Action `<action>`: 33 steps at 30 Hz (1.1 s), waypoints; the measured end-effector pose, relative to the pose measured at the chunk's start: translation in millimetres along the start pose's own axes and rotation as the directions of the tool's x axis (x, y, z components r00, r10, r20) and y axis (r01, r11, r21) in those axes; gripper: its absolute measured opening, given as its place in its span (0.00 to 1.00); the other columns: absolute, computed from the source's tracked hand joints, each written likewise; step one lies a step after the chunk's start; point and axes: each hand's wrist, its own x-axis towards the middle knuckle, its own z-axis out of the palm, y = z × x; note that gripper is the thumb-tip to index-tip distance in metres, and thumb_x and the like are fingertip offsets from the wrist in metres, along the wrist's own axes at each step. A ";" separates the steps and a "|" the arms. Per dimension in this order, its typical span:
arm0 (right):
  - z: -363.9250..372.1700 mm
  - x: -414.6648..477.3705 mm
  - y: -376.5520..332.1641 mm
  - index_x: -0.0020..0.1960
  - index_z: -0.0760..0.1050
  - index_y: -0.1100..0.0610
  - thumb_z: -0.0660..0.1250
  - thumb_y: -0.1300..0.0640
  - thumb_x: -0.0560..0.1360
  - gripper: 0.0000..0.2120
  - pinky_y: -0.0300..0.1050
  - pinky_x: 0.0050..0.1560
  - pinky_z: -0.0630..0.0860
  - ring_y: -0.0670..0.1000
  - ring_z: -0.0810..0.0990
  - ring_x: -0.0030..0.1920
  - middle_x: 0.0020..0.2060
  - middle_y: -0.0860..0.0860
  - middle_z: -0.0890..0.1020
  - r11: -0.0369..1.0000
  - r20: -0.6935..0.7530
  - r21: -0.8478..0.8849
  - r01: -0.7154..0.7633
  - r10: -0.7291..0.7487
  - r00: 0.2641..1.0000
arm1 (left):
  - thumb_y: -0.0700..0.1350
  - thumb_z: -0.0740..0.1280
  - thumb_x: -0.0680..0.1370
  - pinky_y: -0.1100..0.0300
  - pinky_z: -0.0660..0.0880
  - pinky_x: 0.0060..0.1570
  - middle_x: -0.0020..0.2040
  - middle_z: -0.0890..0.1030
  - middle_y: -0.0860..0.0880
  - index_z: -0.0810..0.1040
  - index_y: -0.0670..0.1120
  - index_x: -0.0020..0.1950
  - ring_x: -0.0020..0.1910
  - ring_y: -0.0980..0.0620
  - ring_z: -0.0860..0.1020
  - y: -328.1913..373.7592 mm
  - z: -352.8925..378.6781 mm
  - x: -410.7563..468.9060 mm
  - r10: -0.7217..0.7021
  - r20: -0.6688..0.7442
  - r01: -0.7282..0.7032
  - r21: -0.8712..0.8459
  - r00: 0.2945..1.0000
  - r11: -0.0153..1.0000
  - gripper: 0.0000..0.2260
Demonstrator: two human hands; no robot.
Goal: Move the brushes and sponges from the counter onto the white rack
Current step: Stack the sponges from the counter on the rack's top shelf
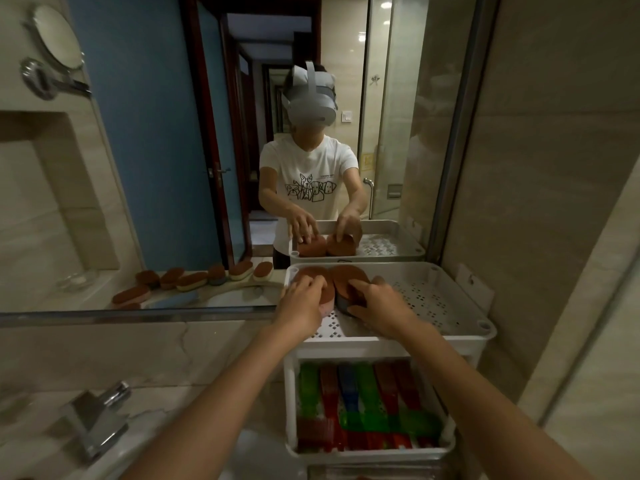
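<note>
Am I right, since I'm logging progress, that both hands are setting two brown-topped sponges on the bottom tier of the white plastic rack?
Not quite. The head view shows the left hand and right hand setting the two brown-topped sponges on the top tier of the white plastic rack, not the bottom tier.

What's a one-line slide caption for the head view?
Both hands, left and right, set brown-topped sponges on the white rack top tier.

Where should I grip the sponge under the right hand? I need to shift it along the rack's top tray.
Take the sponge by its two long edges, coming from above: it lies flat on the top tray, brown face up, with another sponge close on its left.
</note>
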 end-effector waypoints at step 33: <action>137.3 -206.0 -151.8 0.61 0.75 0.59 0.63 0.60 0.74 0.16 0.44 0.53 0.74 0.56 0.81 0.53 0.52 0.57 0.82 0.815 0.053 0.577 -0.052 0.027 0.998 | 0.39 0.58 0.79 0.54 0.70 0.60 0.61 0.79 0.42 0.75 0.41 0.62 0.61 0.43 0.76 -105.5 21.1 -257.4 -0.529 -0.025 0.497 -0.308 0.848 0.811 0.13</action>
